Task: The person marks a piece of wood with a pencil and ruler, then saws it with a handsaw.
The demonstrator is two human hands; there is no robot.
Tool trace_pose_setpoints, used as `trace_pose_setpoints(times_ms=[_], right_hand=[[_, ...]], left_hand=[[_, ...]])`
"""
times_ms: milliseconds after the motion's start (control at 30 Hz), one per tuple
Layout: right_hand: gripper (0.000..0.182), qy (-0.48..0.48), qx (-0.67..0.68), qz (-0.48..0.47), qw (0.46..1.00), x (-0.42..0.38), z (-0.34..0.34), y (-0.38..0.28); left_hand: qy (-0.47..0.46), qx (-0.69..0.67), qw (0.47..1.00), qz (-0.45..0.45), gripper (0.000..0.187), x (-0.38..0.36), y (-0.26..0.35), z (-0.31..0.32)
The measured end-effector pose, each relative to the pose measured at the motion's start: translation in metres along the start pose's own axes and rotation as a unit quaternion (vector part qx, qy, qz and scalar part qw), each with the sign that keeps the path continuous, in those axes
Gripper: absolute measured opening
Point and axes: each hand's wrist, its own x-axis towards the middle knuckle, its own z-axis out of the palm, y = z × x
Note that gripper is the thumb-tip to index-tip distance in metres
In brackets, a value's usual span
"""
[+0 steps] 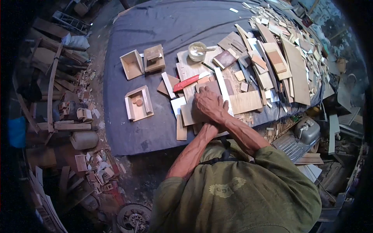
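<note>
My right hand [210, 103] lies on the wood pieces near the table's front edge, palm down, with bent fingers close together over a brown flat piece [211, 84]. Whatever it may grip is hidden underneath. Below it, my left hand [210, 129] shows little more than the wrist; its fingers are mostly covered by the right hand and forearm. A light wooden board [188, 115] sticks out to the left of the hands. Just right of them is a narrow white strip [222, 87]. A red cutter-like tool [187, 82] rests on wood ahead of the hands.
Three small wooden boxes [132, 65] stand on the dark cloth [122, 141] at the left. A tub of pale paste [197, 57] with a stick in it is farther back. Stacked boards [295, 73] and offcuts crowd the right; scrap wood [101, 171] litters the floor.
</note>
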Motion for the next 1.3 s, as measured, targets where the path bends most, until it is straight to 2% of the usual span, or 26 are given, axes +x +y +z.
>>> trace_pose_setpoints(times_ms=[100, 200, 233, 367, 433, 533, 600, 700, 733, 800, 867, 900, 967, 1000, 1100, 1167, 1200, 1300], right_hand=[[0.015, 0.039, -0.008, -0.091, 0.995, 0.003, -0.024, 0.004], [0.009, 0.055, -0.011, -0.117, 0.992, 0.02, -0.009, 0.017], [0.006, 0.106, -0.011, -0.136, 0.985, 0.023, 0.0, 0.022], [0.005, 0.092, 0.049, -0.134, 0.985, 0.035, 0.031, 0.032], [0.005, 0.096, 0.063, -0.152, 0.982, 0.033, 0.029, 0.032], [0.006, 0.132, 0.009, -0.151, 0.98, 0.024, 0.004, 0.016], [0.008, 0.099, -0.011, -0.142, 0.985, 0.025, -0.006, 0.002], [0.011, 0.074, -0.05, -0.111, 0.99, 0.018, -0.019, -0.021], [0.013, 0.069, -0.065, -0.1, 0.99, 0.017, -0.02, -0.027], [0.016, 0.015, 0.003, -0.021, 1.0, 0.023, -0.02, -0.03], [0.016, -0.032, 0.067, 0.082, 0.994, 0.029, -0.021, -0.03], [0.018, -0.008, 0.1, 0.096, 0.99, 0.029, -0.026, -0.028], [0.024, 0.039, 0.166, 0.123, 0.978, 0.025, -0.039, -0.018], [0.025, 0.029, 0.172, 0.101, 0.979, 0.026, -0.038, -0.007], [0.028, 0.011, 0.156, 0.054, 0.986, 0.033, -0.034, 0.022], [0.026, -0.051, 0.128, 0.063, 0.988, 0.035, -0.04, 0.025], [0.025, -0.083, 0.115, 0.068, 0.988, 0.035, -0.044, 0.024], [0.015, -0.06, 0.114, -0.018, 0.991, 0.033, -0.02, 0.026]], left_hand=[[-0.029, -0.021, 0.999, -0.004, 0.063, -0.004, 0.003, -0.008], [-0.043, -0.052, 0.998, 0.004, 0.063, -0.002, 0.004, -0.012], [-0.046, -0.058, 0.997, 0.005, 0.063, -0.005, 0.003, -0.013], [-0.038, -0.091, 0.995, 0.013, 0.062, -0.002, 0.008, -0.008], [-0.011, -0.09, 0.996, 0.023, 0.062, -0.002, 0.008, -0.002], [0.048, -0.052, 0.997, 0.041, 0.061, 0.005, 0.012, 0.012], [0.085, -0.001, 0.995, 0.05, 0.059, 0.008, 0.011, 0.021], [-0.019, -0.05, 0.998, 0.037, 0.068, 0.005, 0.015, -0.007], [0.036, -0.028, 0.998, 0.047, 0.065, 0.007, 0.013, 0.004], [0.146, 0.014, 0.987, 0.062, 0.058, 0.009, 0.011, 0.019], [0.1, 0.008, 0.994, 0.048, 0.055, 0.009, 0.013, 0.017], [0.077, 0.004, 0.996, 0.042, 0.054, 0.008, 0.014, 0.014], [0.092, -0.011, 0.995, 0.047, 0.056, 0.004, 0.013, 0.011], [0.099, -0.018, 0.994, 0.049, 0.057, 0.002, 0.013, 0.012], [-0.189, -0.116, 0.975, 0.019, 0.06, 0.019, 0.011, 0.0], [-0.234, -0.127, 0.964, 0.01, 0.061, 0.022, 0.013, -0.007], [-0.186, -0.108, 0.976, 0.011, 0.061, 0.019, 0.014, -0.008], [-0.04, -0.049, 0.998, 0.016, 0.06, 0.009, 0.021, -0.009]])
